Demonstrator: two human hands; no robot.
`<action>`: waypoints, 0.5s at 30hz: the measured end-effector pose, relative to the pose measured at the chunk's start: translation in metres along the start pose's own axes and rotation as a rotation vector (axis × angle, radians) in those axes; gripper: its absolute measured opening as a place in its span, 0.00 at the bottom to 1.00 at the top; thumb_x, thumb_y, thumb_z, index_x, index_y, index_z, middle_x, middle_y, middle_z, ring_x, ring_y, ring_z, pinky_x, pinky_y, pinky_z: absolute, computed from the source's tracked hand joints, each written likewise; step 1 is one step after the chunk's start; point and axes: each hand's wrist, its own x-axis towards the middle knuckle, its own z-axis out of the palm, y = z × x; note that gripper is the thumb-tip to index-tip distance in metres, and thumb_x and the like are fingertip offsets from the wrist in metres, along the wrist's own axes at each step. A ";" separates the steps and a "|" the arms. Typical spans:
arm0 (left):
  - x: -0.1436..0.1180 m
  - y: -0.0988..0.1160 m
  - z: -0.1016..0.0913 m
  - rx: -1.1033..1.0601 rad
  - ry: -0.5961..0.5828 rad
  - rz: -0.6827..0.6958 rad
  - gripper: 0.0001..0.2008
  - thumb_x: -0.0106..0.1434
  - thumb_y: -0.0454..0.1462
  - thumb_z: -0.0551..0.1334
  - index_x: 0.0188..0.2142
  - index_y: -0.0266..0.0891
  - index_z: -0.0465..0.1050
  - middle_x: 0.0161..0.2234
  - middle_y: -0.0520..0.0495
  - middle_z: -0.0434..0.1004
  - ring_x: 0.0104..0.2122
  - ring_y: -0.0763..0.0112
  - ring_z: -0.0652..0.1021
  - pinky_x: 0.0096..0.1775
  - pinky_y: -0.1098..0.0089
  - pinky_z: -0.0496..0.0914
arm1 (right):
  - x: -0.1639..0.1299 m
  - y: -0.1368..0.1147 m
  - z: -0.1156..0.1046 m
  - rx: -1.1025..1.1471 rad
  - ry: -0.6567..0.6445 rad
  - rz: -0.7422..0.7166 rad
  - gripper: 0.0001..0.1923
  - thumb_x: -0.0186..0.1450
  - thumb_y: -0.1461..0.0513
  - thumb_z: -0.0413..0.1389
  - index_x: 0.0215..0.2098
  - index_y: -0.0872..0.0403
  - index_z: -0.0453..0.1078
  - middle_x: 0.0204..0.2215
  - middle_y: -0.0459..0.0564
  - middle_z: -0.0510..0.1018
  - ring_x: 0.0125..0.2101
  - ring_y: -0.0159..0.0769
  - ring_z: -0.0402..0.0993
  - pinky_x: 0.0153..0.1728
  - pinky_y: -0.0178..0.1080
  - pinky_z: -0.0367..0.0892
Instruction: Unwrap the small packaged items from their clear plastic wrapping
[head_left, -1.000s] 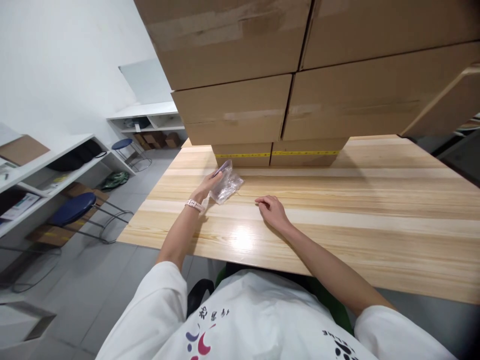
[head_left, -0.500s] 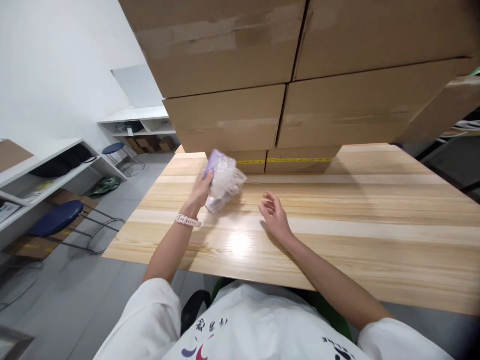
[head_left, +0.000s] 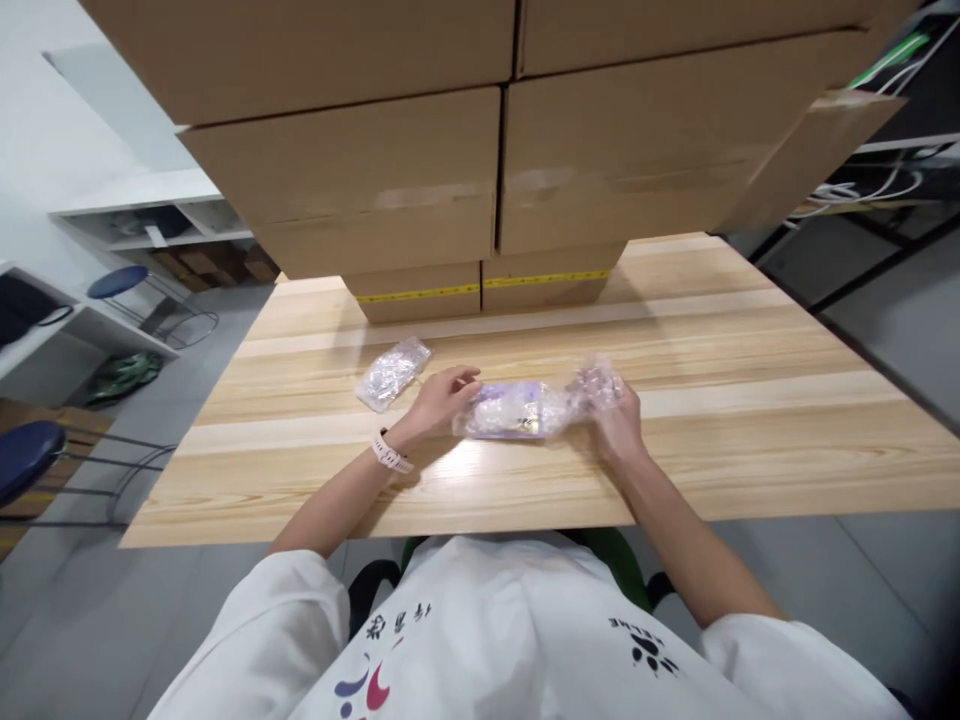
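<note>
Purple item in clear plastic wrap (head_left: pixel 511 411), lying lengthwise on the wooden worktop (head_left: pixel 750 400) between both hands. Left hand (head_left: pixel 441 398): fingers curled onto the package's left end, gripping it. Right hand (head_left: pixel 619 428): closed on the bunched loose wrap at the right end. A second clear-wrapped packet (head_left: pixel 393 373) rests on the worktop just left of the left hand, apart from it. Stacked cardboard boxes (head_left: pixel 420 190) occupy the far edge of the worktop.
</note>
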 end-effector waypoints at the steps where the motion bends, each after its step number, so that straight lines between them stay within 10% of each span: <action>1: -0.003 0.003 0.002 0.039 -0.021 0.072 0.25 0.69 0.49 0.61 0.61 0.39 0.74 0.59 0.36 0.76 0.57 0.52 0.77 0.58 0.54 0.71 | 0.003 0.001 -0.008 0.048 0.023 0.047 0.26 0.51 0.42 0.71 0.36 0.51 0.76 0.30 0.46 0.82 0.29 0.35 0.76 0.31 0.36 0.72; 6: -0.016 0.022 0.029 0.226 -0.218 0.319 0.46 0.59 0.50 0.73 0.72 0.47 0.58 0.70 0.39 0.62 0.69 0.45 0.62 0.69 0.46 0.55 | 0.006 0.002 -0.030 0.093 -0.068 0.187 0.29 0.46 0.42 0.74 0.35 0.53 0.78 0.33 0.51 0.84 0.31 0.38 0.79 0.32 0.39 0.74; 15: -0.025 0.004 0.014 -0.204 0.313 0.078 0.31 0.63 0.40 0.67 0.64 0.42 0.67 0.52 0.42 0.79 0.46 0.62 0.80 0.50 0.62 0.75 | 0.019 -0.004 -0.062 0.161 0.083 0.175 0.28 0.42 0.48 0.76 0.35 0.53 0.78 0.33 0.49 0.82 0.32 0.36 0.78 0.30 0.37 0.74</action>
